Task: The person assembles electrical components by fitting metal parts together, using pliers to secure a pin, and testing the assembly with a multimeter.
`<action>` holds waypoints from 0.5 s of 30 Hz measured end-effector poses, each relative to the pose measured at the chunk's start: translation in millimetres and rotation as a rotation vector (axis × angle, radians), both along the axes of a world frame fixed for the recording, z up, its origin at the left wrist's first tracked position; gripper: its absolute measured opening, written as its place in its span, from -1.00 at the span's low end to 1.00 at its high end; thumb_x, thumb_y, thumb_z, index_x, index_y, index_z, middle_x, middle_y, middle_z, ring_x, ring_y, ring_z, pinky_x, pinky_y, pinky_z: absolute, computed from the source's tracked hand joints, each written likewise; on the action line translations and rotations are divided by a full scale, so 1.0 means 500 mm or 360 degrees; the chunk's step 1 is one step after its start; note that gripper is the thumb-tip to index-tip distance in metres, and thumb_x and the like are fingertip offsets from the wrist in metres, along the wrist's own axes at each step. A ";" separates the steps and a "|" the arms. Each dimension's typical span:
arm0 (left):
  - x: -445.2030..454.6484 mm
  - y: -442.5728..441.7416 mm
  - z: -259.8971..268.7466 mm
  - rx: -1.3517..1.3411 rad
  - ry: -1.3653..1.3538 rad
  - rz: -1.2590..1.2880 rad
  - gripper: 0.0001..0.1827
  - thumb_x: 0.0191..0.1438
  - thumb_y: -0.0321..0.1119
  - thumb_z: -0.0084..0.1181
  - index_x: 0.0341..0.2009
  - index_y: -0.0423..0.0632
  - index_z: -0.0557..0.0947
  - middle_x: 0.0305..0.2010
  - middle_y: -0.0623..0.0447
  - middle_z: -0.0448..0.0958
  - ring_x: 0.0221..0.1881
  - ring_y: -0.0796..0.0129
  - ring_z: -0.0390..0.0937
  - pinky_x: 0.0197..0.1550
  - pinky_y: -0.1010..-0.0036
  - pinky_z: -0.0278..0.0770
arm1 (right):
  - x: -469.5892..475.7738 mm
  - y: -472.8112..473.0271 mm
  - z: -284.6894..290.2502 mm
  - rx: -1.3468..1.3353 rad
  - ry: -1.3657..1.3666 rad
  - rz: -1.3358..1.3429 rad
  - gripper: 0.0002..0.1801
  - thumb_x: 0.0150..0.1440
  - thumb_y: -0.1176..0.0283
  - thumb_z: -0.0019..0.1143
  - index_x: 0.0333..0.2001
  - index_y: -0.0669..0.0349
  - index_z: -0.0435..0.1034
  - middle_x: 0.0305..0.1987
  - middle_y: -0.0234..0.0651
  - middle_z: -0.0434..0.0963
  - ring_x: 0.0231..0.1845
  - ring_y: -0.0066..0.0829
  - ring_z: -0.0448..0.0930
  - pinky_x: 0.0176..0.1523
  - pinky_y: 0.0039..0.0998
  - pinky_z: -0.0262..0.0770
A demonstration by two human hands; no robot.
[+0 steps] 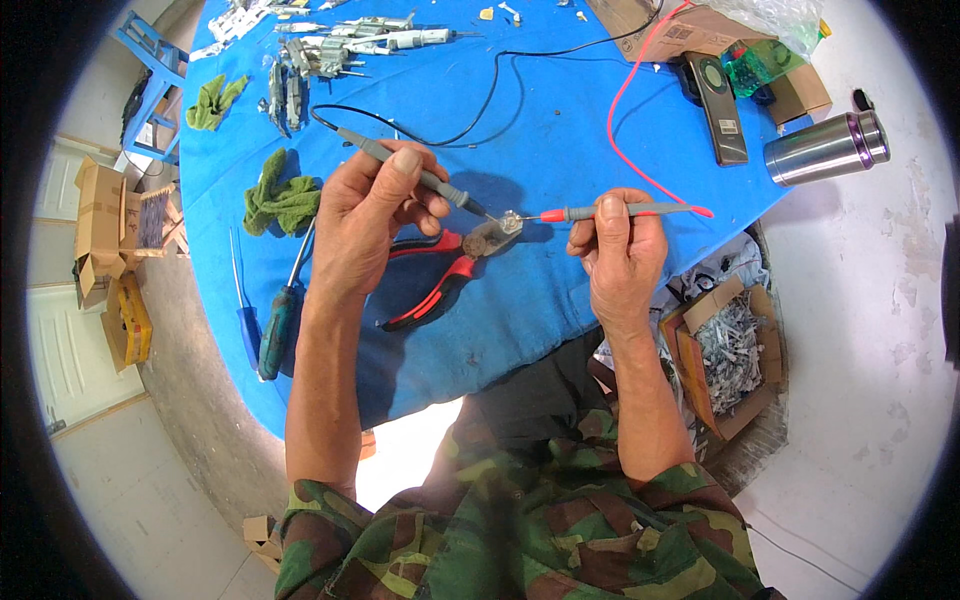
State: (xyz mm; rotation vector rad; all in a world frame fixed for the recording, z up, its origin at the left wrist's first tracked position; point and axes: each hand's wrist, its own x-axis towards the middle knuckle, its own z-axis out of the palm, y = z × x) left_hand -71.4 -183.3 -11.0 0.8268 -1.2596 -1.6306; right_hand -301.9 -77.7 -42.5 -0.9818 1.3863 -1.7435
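My left hand [375, 202] holds a grey and black multimeter test probe [442, 187], its black lead looping up across the blue cloth. Between the fingers of my right hand [622, 247] is a red and grey test probe [577, 213] with a red lead. Both metal tips point at a small clear and metal part [511, 221] from opposite sides and reach it or nearly so. That part sits at the jaws of pliers [465, 262] with red and black handles, which lie on the cloth. I cannot tell whether the jaws clamp it.
Two screwdrivers, one teal-handled [277, 330] and one blue-handled [249, 334], lie left of my left forearm near green cloths [277, 196]. Small mechanical assemblies [337, 49] are piled at the far left. A phone [718, 109] and steel flask [825, 150] stand or lie at right.
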 end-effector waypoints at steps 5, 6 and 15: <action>-0.001 -0.001 -0.003 -0.0003 0.0005 -0.0010 -0.66 0.48 -0.14 0.05 -0.07 -0.20 0.64 -0.20 -0.06 0.63 -0.35 0.43 0.62 -0.42 0.58 0.59 | 0.000 0.002 0.005 0.0036 0.0034 -0.0017 -0.68 0.47 0.21 0.05 -0.15 0.30 0.38 -0.51 -0.35 0.57 -0.54 -0.64 0.52 -0.47 -0.56 0.42; 0.000 -0.001 -0.003 -0.0006 0.0007 -0.0011 -0.66 0.48 -0.14 0.05 -0.07 -0.20 0.64 -0.20 -0.06 0.63 -0.35 0.43 0.62 -0.41 0.58 0.59 | 0.000 0.001 0.005 0.0030 0.0033 -0.0015 -0.68 0.47 0.21 0.05 -0.16 0.30 0.39 -0.51 -0.35 0.57 -0.54 -0.63 0.52 -0.47 -0.56 0.42; 0.003 -0.003 -0.002 0.0033 0.0032 -0.0035 -0.66 0.43 -0.14 0.13 -0.10 -0.21 0.64 -0.19 -0.05 0.65 -0.34 0.43 0.65 -0.38 0.56 0.62 | 0.000 0.001 0.005 0.0041 0.0037 -0.0018 -0.66 0.47 0.18 0.07 -0.16 0.30 0.39 -0.51 -0.34 0.57 -0.54 -0.63 0.52 -0.46 -0.56 0.42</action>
